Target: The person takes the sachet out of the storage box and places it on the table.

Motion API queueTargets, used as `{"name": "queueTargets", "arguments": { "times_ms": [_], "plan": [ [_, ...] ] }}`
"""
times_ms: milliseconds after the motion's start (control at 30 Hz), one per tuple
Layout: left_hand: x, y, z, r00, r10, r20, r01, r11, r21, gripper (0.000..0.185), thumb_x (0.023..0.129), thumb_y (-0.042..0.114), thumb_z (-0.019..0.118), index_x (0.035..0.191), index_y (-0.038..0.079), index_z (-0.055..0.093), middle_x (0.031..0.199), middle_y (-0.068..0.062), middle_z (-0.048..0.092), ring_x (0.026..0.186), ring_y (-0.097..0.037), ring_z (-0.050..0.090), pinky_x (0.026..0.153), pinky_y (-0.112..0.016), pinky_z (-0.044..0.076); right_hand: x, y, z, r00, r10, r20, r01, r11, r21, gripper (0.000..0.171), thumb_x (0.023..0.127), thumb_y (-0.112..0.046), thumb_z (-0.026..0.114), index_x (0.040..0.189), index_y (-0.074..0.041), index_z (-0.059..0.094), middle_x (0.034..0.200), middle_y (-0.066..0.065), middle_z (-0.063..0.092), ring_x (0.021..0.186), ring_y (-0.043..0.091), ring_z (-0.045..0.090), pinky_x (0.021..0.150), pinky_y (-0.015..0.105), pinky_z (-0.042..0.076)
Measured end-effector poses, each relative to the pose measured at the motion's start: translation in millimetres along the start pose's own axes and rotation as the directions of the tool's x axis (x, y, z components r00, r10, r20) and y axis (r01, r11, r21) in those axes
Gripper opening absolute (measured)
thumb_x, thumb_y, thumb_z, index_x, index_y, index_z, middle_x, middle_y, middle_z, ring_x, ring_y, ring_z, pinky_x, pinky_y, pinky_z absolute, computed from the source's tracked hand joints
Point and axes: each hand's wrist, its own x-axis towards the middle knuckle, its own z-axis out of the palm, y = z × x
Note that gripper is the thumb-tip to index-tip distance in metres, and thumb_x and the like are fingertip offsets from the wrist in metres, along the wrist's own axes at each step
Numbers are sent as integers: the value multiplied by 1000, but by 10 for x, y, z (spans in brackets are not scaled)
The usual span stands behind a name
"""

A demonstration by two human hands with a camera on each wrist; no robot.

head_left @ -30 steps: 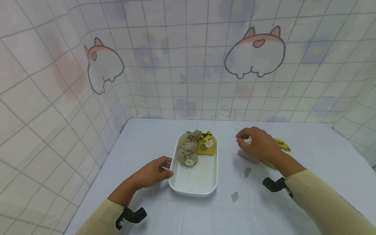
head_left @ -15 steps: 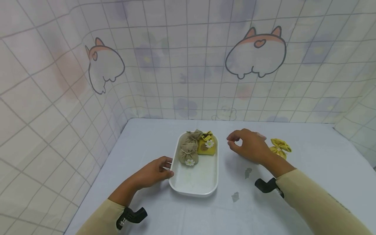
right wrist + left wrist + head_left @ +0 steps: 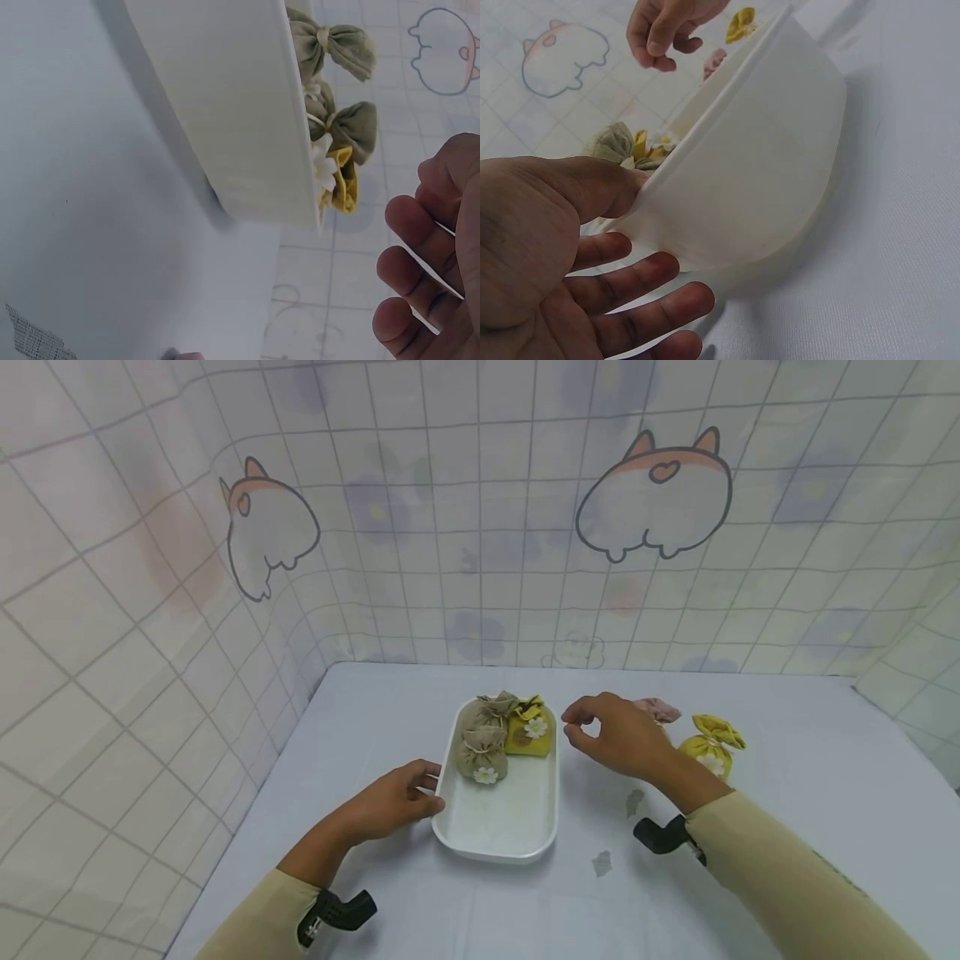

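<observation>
A white tray (image 3: 495, 818) holds two beige drawstring pouches (image 3: 482, 756) and a yellow drawstring pouch (image 3: 528, 735), decorated with white flowers. My left hand (image 3: 392, 802) rests against the tray's left side, thumb at the rim, the other fingers loosely spread along the outer wall. My right hand (image 3: 622, 735) hovers just right of the tray, fingers loosely bent, holding nothing. Behind it, a pink pouch (image 3: 658, 708) is mostly hidden. Another yellow pouch (image 3: 708, 747) with a white flower stands further right, partly covered by that wrist.
The table (image 3: 525, 910) has a white cloth with two small grey patches, one (image 3: 602, 863) near the tray's front right. A grid-patterned curtain (image 3: 510, 527) with cartoon drawings hangs behind and on the left.
My right hand has moved left from over the pink and yellow pouches toward the tray, uncovering more of both. The left hand and tray stay put.
</observation>
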Motion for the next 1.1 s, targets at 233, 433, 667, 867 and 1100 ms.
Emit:
{"name": "queueTargets", "arguments": {
  "times_ms": [233, 433, 667, 867, 1100],
  "plan": [
    [0, 7, -1, 1000, -8, -3, 8, 1000, 0, 49, 98, 23, 72, 141, 7, 54, 133, -8, 63, 122, -29, 61, 99, -50, 51, 28, -32, 50, 998, -56, -7, 56, 998, 17, 20, 97, -28, 70, 112, -16, 74, 106, 1, 69, 100, 22, 63, 81, 43, 58],
    [2, 0, -1, 1000, -9, -1, 9, 1000, -9, 49, 98, 23, 72, 141, 7, 54, 132, -8, 63, 121, -29, 61, 98, -49, 51, 57, -43, 102, 996, -94, -10, 94, 995, 23, 18, 96, -29, 71, 110, -17, 74, 104, -1, 69, 100, 25, 65, 80, 43, 57],
    [-3, 9, 8, 1000, -16, -13, 16, 1000, 2, 50, 97, 23, 73, 141, 8, 54, 131, -6, 63, 120, -28, 62, 98, -49, 52, 103, -102, 143, 997, -76, 17, 76, 997, 21, 20, 96, -29, 72, 112, -17, 74, 106, 0, 69, 101, 25, 65, 82, 44, 57],
    [-8, 17, 6, 1000, -17, -10, 16, 1000, -4, 48, 98, 22, 71, 141, 8, 54, 132, -7, 63, 121, -28, 61, 100, -50, 50, 132, -157, 168, 995, -94, 35, 93, 995, 23, 22, 97, -30, 70, 114, -17, 73, 107, -1, 69, 102, 24, 65, 84, 45, 56],
    [-21, 43, 4, 1000, -15, -6, 15, 1000, 1, 49, 99, 22, 71, 142, 7, 54, 132, -8, 63, 121, -28, 61, 99, -50, 51, 144, -182, 187, 992, -112, 53, 111, 993, 30, 20, 98, -30, 68, 113, -17, 72, 106, -2, 68, 101, 23, 65, 84, 45, 55]
  ]
}}
